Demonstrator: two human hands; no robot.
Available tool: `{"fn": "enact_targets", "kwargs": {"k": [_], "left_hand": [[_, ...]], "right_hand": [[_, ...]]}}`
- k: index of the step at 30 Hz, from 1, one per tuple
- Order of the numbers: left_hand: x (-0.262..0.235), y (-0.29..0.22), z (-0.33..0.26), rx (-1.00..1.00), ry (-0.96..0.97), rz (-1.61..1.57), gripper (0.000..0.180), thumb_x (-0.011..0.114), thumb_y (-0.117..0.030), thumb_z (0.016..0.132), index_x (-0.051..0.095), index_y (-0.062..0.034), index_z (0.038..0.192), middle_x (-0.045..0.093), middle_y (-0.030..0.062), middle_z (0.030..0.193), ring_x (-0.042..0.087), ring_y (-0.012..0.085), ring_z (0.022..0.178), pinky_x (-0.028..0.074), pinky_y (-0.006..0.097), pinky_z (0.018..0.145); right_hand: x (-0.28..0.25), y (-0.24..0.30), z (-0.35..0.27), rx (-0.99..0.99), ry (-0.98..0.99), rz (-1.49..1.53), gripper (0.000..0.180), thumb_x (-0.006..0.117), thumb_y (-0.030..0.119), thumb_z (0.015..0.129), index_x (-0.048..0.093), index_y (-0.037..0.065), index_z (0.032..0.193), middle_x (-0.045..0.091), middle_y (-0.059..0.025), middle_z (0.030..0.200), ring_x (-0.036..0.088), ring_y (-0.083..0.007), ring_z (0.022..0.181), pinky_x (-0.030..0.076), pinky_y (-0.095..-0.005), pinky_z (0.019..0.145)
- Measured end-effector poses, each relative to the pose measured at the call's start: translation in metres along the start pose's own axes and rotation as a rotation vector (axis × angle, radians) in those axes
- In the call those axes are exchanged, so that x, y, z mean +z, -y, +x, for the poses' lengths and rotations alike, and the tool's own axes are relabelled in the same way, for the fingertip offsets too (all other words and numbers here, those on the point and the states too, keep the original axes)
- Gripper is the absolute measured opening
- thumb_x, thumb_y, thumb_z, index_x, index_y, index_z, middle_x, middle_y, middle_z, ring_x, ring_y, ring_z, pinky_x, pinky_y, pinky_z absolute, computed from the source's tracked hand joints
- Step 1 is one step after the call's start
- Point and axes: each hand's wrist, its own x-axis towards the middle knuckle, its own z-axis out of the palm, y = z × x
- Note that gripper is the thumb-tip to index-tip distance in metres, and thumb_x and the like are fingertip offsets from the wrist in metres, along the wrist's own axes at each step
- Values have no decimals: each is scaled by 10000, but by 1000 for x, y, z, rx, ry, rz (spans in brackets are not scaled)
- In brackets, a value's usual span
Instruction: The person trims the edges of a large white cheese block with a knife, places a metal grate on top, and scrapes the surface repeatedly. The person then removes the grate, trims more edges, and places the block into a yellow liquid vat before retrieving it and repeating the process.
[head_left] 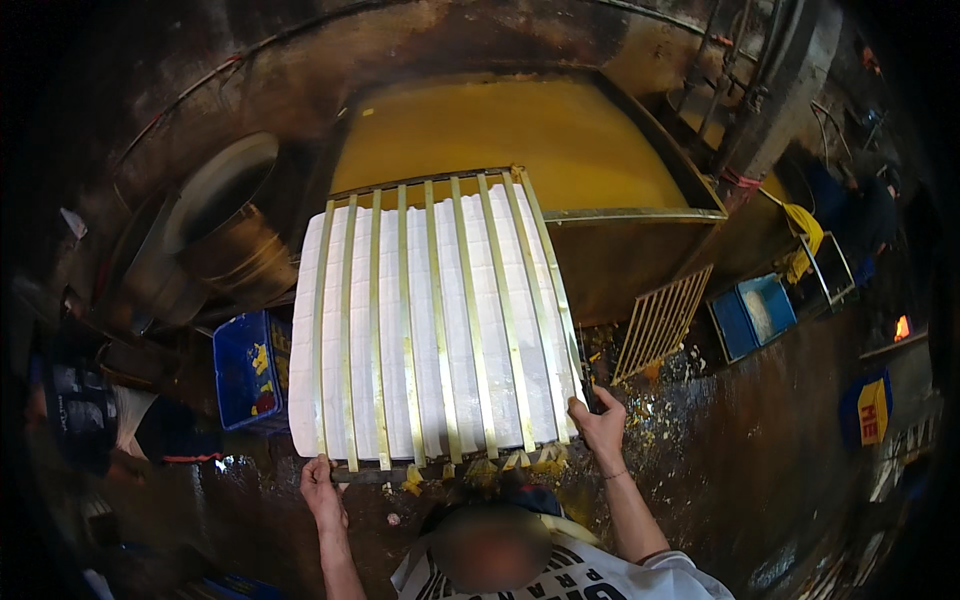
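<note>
Head view: slatted frame (441,320), one, centre, laid over white slab (425,320) with faint grid lines. Left hand (322,490), 7 o'clock: fingers curled closed on near corner of frame; undersides hidden. Right hand (600,428), towards 5: thumb uppermost, fingers closed on opposite near corner. Vat (620,250), yellow liquid (510,140), 12 o'clock. Handling, judged: even grip both sides, frame level, slab secure.
</note>
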Motion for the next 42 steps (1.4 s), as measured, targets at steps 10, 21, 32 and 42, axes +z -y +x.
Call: {"fn": "enact_targets", "kwargs": {"k": [10, 21, 32, 42], "left_hand": [[-3, 5, -3, 37, 60, -5, 208, 634, -220, 980, 601, -50, 1094, 651, 31, 972, 613, 97, 884, 549, 295, 659], [-3, -14, -11, 9, 32, 86, 352, 697, -275, 938, 579, -10, 1138, 605, 68, 989, 576, 129, 892, 534, 307, 700], [84, -67, -87, 913, 943, 676, 234, 701, -163, 883, 653, -50, 1083, 632, 140, 1173, 603, 325, 1085, 491, 449, 900], [161, -75, -56, 200, 1176, 593, 281, 742, -260, 875, 666, -20, 998, 663, 104, 799, 641, 179, 752, 507, 321, 690]], "right_hand": [[5, 26, -12, -156, -52, 63, 198, 736, 134, 795, 663, -42, 851, 590, 35, 658, 490, -50, 569, 383, -241, 521], [1, 23, -14, -205, -73, -16, 283, 723, 171, 880, 651, -36, 1058, 606, 10, 872, 505, -95, 780, 433, -267, 685], [5, 151, -126, -273, 1014, -278, 416, 655, -53, 800, 649, 26, 1209, 684, -168, 1037, 663, -275, 967, 518, -352, 852], [14, 189, -92, -357, 649, -70, 207, 614, 35, 876, 691, -50, 1048, 727, -142, 903, 713, -208, 871, 553, -325, 778]]}}
